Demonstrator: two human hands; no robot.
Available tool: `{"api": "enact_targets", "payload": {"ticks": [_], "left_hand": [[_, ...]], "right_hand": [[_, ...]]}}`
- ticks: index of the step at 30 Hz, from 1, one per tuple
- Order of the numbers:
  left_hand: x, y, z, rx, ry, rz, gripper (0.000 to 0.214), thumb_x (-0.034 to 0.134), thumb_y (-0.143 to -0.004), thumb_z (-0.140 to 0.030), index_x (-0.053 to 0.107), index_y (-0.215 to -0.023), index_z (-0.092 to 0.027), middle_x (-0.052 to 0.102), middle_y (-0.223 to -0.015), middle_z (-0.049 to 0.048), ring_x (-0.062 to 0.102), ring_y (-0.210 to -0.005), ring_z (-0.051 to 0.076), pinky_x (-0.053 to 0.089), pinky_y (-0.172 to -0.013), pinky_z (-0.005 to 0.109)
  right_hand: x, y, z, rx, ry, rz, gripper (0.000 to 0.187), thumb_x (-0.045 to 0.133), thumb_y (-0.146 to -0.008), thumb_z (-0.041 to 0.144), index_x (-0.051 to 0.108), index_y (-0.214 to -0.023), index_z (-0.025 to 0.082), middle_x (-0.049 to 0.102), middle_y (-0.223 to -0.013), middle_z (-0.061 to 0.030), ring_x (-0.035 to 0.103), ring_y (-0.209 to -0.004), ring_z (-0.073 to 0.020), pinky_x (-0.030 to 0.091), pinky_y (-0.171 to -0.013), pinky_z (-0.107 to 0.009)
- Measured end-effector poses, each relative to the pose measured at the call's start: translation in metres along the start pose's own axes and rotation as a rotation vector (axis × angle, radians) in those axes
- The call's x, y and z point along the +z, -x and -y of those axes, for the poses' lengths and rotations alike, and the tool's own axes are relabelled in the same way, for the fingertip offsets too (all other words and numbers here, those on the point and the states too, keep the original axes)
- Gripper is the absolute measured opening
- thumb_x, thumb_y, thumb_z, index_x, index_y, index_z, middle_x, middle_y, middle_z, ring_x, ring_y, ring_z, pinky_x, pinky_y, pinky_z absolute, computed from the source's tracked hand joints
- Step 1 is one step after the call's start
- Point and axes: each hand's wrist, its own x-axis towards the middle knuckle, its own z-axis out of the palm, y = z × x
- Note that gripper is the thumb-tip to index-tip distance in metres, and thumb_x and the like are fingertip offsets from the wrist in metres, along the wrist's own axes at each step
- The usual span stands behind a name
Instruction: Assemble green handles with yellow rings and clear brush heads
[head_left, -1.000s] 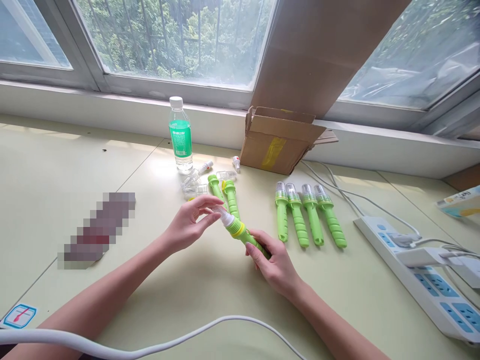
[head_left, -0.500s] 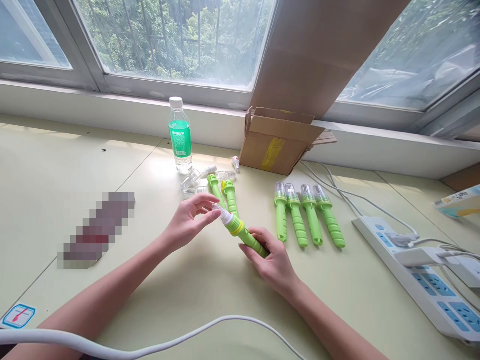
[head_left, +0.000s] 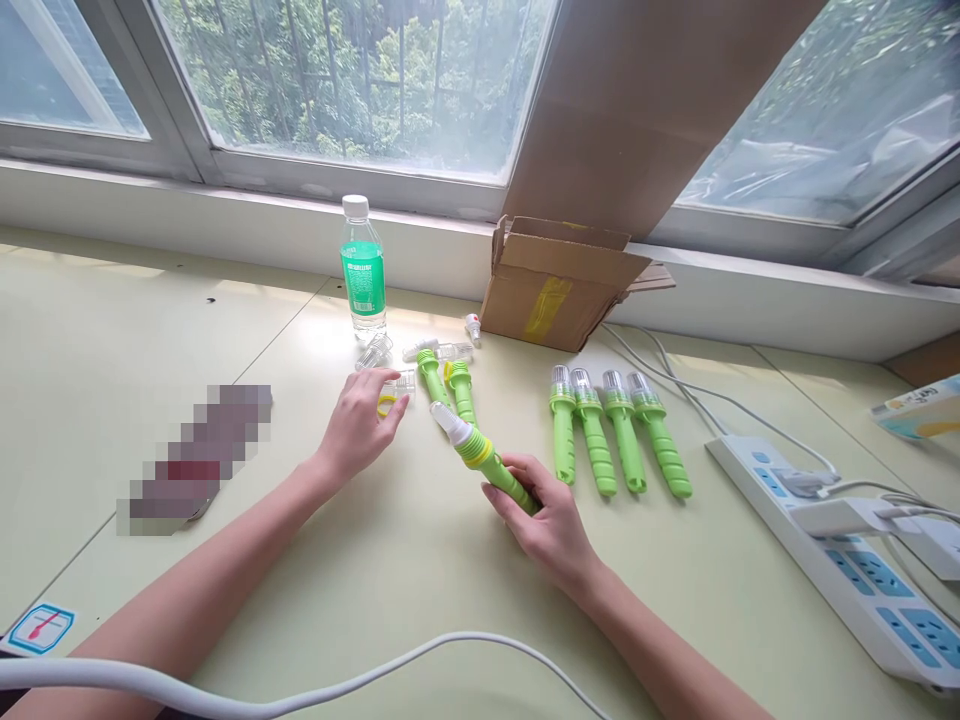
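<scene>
My right hand point(head_left: 547, 515) is wrapped around the ribbed green handle of a light stick point(head_left: 491, 470), tilted up to the left. At its upper end is a white piece with a clear tip point(head_left: 451, 424), and a yellow ring circles its neck. My left hand point(head_left: 364, 415) is over the table with thumb and fingers apart, beside a clear plastic cap point(head_left: 403, 382). A loose yellow ring point(head_left: 386, 404) shows between its thumb and fingers; whether they touch it I cannot tell. Two green handles point(head_left: 433, 378) lie just beyond, among clear caps and white pieces.
Several capped green light sticks point(head_left: 619, 440) lie in a row to the right. Behind are a water bottle point(head_left: 364, 275) and an open cardboard box point(head_left: 559, 290). A power strip point(head_left: 847, 560) with cables is at right. A white cable point(head_left: 450, 637) crosses the foreground.
My left hand has left the tip of the held light stick and moved left to the loose clear caps. The right hand keeps its hold, almost still.
</scene>
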Motion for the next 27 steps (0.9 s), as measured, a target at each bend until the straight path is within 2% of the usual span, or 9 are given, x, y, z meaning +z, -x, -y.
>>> {"api": "enact_targets", "payload": {"ticks": [4, 8, 11, 16, 20, 23, 27], "left_hand": [[0.007, -0.003, 0.018, 0.003, -0.226, 0.037, 0.035, 0.051, -0.087, -0.029, 0.051, -0.12, -0.019, 0.057, -0.126, 0.0112, 0.046, -0.12, 0.03, 0.039, -0.098, 0.045], [0.008, -0.004, 0.024, 0.007, -0.316, 0.037, 0.033, 0.051, -0.086, -0.022, 0.053, -0.118, -0.019, 0.062, -0.117, 0.0102, 0.051, -0.111, 0.03, 0.04, -0.093, 0.044], [0.006, -0.005, 0.023, 0.028, -0.323, -0.006, 0.028, 0.051, -0.087, -0.021, 0.056, -0.114, -0.019, 0.064, -0.111, 0.0093, 0.053, -0.105, 0.029, 0.041, -0.089, 0.043], [-0.003, -0.007, 0.014, 0.081, -0.172, -0.218, 0.025, 0.043, -0.093, -0.027, 0.057, -0.111, -0.018, 0.065, -0.104, 0.0088, 0.053, -0.1, 0.025, 0.043, -0.087, 0.038], [-0.011, -0.005, 0.001, 0.005, 0.015, -0.389, 0.026, 0.037, -0.096, -0.03, 0.059, -0.104, -0.018, 0.064, -0.1, 0.0079, 0.057, -0.095, 0.021, 0.046, -0.082, 0.033], [-0.016, -0.003, -0.008, -0.055, 0.142, -0.401, 0.03, 0.033, -0.097, -0.033, 0.06, -0.099, -0.019, 0.065, -0.095, 0.0067, 0.06, -0.09, 0.018, 0.046, -0.078, 0.03], [-0.018, 0.001, -0.014, -0.044, 0.203, -0.397, 0.035, 0.032, -0.097, -0.035, 0.062, -0.093, -0.018, 0.065, -0.087, 0.0057, 0.061, -0.081, 0.016, 0.046, -0.072, 0.028]], "right_hand": [[0.0, 0.0, -0.001, -0.005, 0.002, -0.001, 0.017, 0.059, -0.086, 0.029, 0.056, -0.102, 0.022, 0.05, -0.071, 0.0027, 0.042, -0.059, -0.0117, 0.034, -0.054, -0.024], [0.001, -0.001, 0.0, -0.006, -0.001, -0.004, 0.017, 0.06, -0.086, 0.029, 0.056, -0.101, 0.022, 0.05, -0.07, 0.0031, 0.042, -0.059, -0.0116, 0.034, -0.054, -0.024], [0.001, -0.001, 0.001, -0.004, -0.002, -0.004, 0.018, 0.06, -0.086, 0.029, 0.056, -0.101, 0.022, 0.05, -0.07, 0.0032, 0.042, -0.059, -0.0114, 0.034, -0.053, -0.024], [0.0, 0.0, 0.0, 0.01, -0.01, -0.005, 0.018, 0.059, -0.086, 0.03, 0.056, -0.102, 0.023, 0.05, -0.07, 0.0033, 0.042, -0.058, -0.0115, 0.034, -0.053, -0.024], [0.0, 0.001, 0.0, 0.008, -0.008, -0.006, 0.018, 0.059, -0.086, 0.03, 0.056, -0.103, 0.023, 0.051, -0.072, 0.0028, 0.043, -0.06, -0.0119, 0.035, -0.054, -0.024], [0.0, 0.001, 0.0, 0.003, 0.01, -0.005, 0.018, 0.06, -0.086, 0.029, 0.056, -0.102, 0.023, 0.051, -0.071, 0.0029, 0.042, -0.059, -0.0118, 0.035, -0.054, -0.024], [0.0, 0.0, 0.0, -0.004, 0.027, -0.001, 0.018, 0.06, -0.086, 0.029, 0.057, -0.102, 0.023, 0.052, -0.071, 0.0023, 0.043, -0.06, -0.0122, 0.035, -0.055, -0.024]]}}
